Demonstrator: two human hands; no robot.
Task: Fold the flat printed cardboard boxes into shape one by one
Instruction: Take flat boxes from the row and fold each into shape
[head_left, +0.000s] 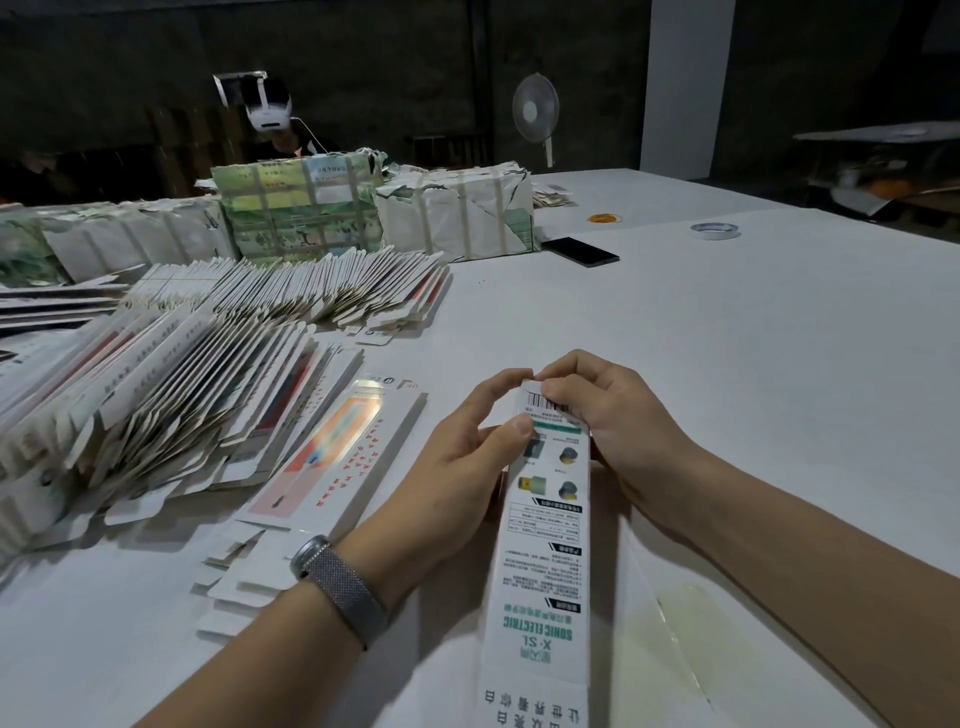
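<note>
Box (548, 530): long narrow printed carton, lower centre of frame, running from bottom edge up to both hands; barcode end at top, printed panel with green text facing up.
Left hand (457, 462): gripping box's left edge near top, thumb pressed on printed face, fingers curled round behind; index fingertip up at top flap.
Right hand (618, 415): gripping box's right edge near top, fingers curled over, thumb and index pinching top flap by barcode.
Wristband (340, 587): grey mesh strap on left wrist, lower centre-left.
Flat box (332, 457): single unfolded one, orange-red print, lying on table just left of left hand.
Flat stacks (156, 395): fanned rows of unfolded cartons, left half of frame; second row (311, 291) behind, toward centre.
Wrapped bundles (452, 213): taped paper-wrapped packs, upper centre and upper left, behind stacks.
Table (753, 364): white surface, right half of frame.
Phone (580, 251): dark, flat on table, right of bundles.
Tape roll (715, 230): upper right on table.
Rubber bands (604, 218): orange heap, upper centre-right; detail too small to tell.
Fan (536, 111): standing, top centre against dark wall.
Other person (270, 117): top left behind bundles, white headset on.
</note>
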